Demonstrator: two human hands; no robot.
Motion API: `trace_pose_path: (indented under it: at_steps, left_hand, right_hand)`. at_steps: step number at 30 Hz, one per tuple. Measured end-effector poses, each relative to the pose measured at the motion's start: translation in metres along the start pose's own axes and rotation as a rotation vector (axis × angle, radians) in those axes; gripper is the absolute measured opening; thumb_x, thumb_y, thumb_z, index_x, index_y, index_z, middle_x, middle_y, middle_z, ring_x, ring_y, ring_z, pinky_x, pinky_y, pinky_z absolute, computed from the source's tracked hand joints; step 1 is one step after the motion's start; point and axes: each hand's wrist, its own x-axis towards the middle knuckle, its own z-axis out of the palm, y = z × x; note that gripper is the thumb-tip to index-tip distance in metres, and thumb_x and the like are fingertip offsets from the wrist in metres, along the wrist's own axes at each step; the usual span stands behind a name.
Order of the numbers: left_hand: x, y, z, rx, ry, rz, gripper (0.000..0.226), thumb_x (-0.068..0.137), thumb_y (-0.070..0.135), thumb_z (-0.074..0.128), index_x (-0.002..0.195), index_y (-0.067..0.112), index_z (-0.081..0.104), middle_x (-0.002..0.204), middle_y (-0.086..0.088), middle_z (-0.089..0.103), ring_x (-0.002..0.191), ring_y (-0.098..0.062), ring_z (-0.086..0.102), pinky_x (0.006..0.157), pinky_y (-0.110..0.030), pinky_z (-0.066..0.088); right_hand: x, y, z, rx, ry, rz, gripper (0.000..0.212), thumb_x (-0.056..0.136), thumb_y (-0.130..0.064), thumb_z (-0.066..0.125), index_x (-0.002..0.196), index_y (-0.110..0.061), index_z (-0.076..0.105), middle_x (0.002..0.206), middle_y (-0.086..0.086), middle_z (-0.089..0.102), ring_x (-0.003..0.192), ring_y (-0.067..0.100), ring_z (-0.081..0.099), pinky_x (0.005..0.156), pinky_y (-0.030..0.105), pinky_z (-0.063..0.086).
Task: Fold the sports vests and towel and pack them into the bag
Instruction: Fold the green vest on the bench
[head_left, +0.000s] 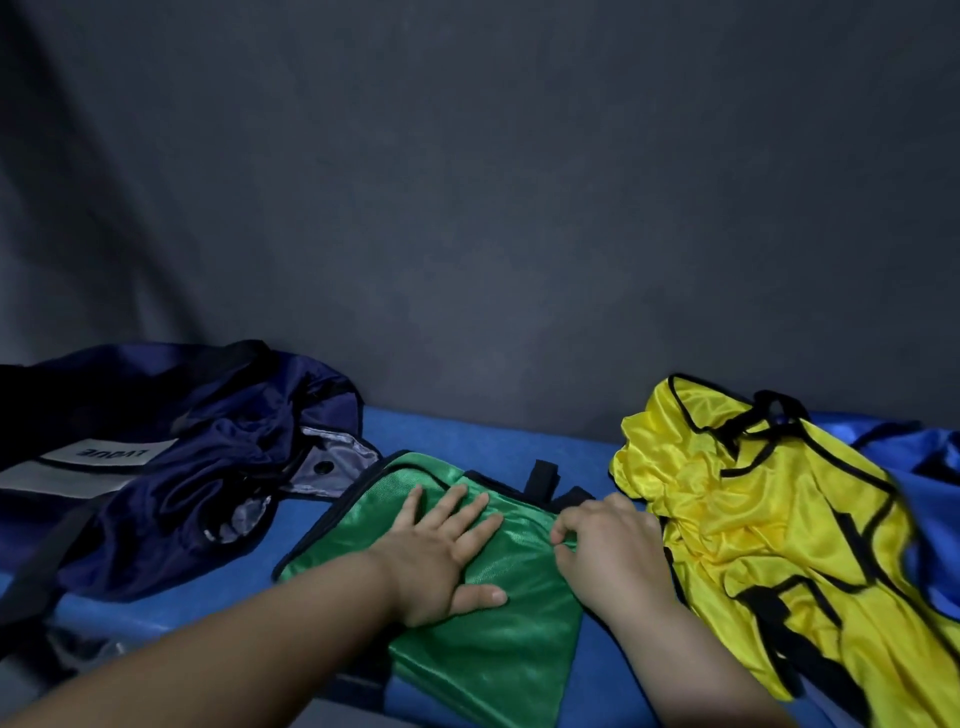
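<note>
1. Your left hand (447, 551) lay flat on the green vest (493, 649), fingers straight and spread, thumb out toward you, pressing the shiny cloth down.
2. Your right hand (608, 545) sat just beside it at the vest's right edge, fingers curled, pinching a fold of the green cloth between fingertips and thumb.
3. The green vest lay in the middle of the blue-covered worktop (467, 431), between the bag and the yellow vest. It was mostly flat, dark trim ran along its edges, and black straps (543, 475) stuck out at its far side.
4. The navy bag (197, 441) slumped at the left of the worktop, crumpled and gaping, with pale grey lining (337, 457) showing at its mouth. A pale label (109, 451) on it bore dark letters that read upside down from where you stood.
5. The yellow vest (769, 519), edged in black, lay bunched and unfolded at the right, its near edge touching your right hand.
6. Beyond and beneath the yellow vest, at the far right, lay a heap of glossy blue cloth (930, 467). You could not tell from this view whether it was a vest or the towel.
7. A dark grey cloth backdrop (519, 208) hung behind the worktop and filled the upper part of the view.
</note>
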Motion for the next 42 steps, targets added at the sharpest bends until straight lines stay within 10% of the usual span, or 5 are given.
trace_pose_path:
  at_steps: [9,13,18,25,42]
  left_hand:
    - [0.009,0.032,-0.027,0.126,0.257,0.025,0.067,0.098,0.023,0.037,0.155,0.027,0.001,0.161,0.001,-0.019,0.146,-0.026,-0.024,0.117,-0.046,-0.015]
    - [-0.009,0.049,0.015,-0.174,0.307,0.006,0.097,0.073,0.079,-0.011,0.155,0.028,0.002,0.161,0.011,-0.011,0.149,-0.016,-0.012,0.118,-0.037,-0.010]
    - [-0.014,0.044,0.038,-0.224,0.350,-0.011,0.111,0.057,0.083,-0.027,0.153,0.033,-0.007,0.148,0.019,-0.023,0.148,-0.013,-0.015,0.116,-0.034,-0.014]
    - [-0.017,0.045,0.037,-0.219,0.349,-0.033,0.097,0.061,0.082,-0.021,0.149,0.041,-0.015,0.153,0.013,-0.024,0.148,-0.016,-0.018,0.118,-0.038,-0.013]
    - [-0.034,0.012,0.045,-0.236,0.311,-0.035,0.113,0.051,0.094,-0.022,0.150,0.040,-0.012,0.151,0.014,-0.028,0.144,-0.012,-0.024,0.117,-0.037,-0.015]
  right_hand:
    - [-0.048,-0.002,-0.025,-0.126,-0.092,0.072,0.010,0.092,-0.031,0.050,0.099,-0.025,0.050,0.098,0.000,0.067,0.100,0.026,0.059,0.068,0.034,0.034]
    - [-0.062,-0.001,-0.024,-0.171,-0.020,0.072,0.045,0.091,-0.052,0.052,0.125,-0.026,0.042,0.107,0.002,0.064,0.105,0.025,0.053,0.077,0.037,0.039]
    - [-0.065,0.015,-0.006,-0.183,0.119,-0.042,0.051,0.080,-0.061,0.056,0.118,-0.029,0.063,0.119,0.002,0.062,0.117,0.027,0.053,0.089,0.046,0.044]
    - [-0.067,0.039,0.008,-0.069,-0.198,-0.177,0.093,0.072,-0.079,-0.016,0.154,-0.040,0.005,0.158,-0.021,-0.010,0.142,0.005,-0.026,0.110,0.043,-0.022]
    - [-0.067,0.063,-0.011,-0.016,-0.321,-0.248,0.086,0.064,-0.091,0.013,0.139,-0.058,-0.015,0.152,-0.027,-0.025,0.141,0.001,-0.029,0.118,0.042,-0.017]
